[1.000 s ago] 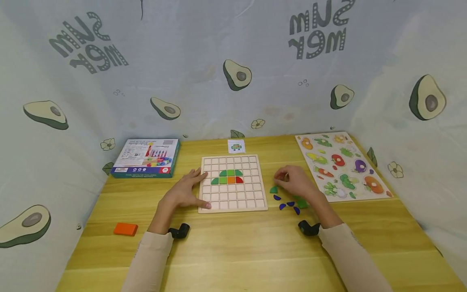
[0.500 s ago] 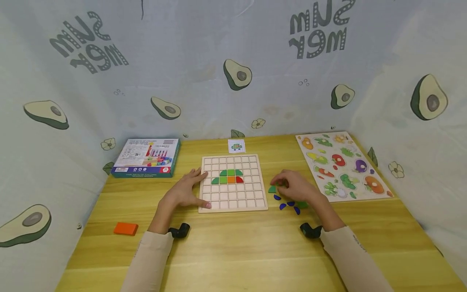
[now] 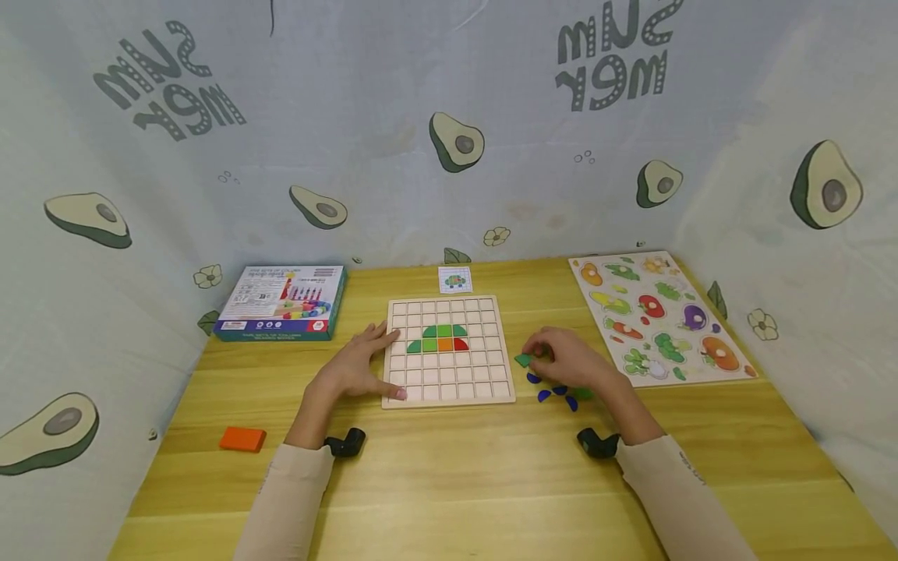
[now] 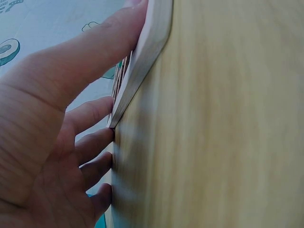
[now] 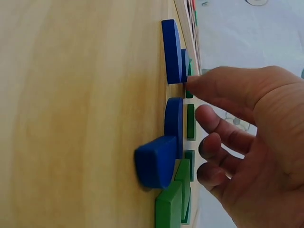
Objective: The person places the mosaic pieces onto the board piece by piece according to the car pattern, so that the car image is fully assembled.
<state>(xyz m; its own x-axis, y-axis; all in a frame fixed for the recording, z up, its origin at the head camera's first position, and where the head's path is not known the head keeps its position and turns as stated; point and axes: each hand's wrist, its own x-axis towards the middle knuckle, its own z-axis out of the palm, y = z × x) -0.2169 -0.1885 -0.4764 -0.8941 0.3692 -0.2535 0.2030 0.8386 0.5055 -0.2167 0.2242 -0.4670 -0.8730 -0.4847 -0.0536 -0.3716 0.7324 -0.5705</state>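
Observation:
In the head view my left hand (image 3: 356, 366) is spread at the left side of a wooden grid board (image 3: 449, 382), its thumb over the near left corner. The left wrist view shows the fingers straight along the board's edge. Green pieces, an orange square (image 3: 445, 344) and a red rounded piece (image 3: 460, 344) sit in the middle cells. Right of the board, my right hand (image 3: 570, 360) pinches a green quarter-round piece (image 3: 522, 360), tilted, between thumb and fingertips. Several blue half-round pieces (image 3: 544, 396) and green pieces (image 3: 582, 393) lie under and beside that hand.
A small card with a turtle picture (image 3: 456, 280) lies behind the board. A toy box (image 3: 281, 304) stands back left, an orange block (image 3: 242, 439) lies front left, and a vegetable puzzle board (image 3: 730, 375) lies at the right. Printed cloth encloses the table.
My right hand has come slightly left and down onto the green quarter-round piece, which is now tilted in its fingertips. The left hand has stayed on the board.

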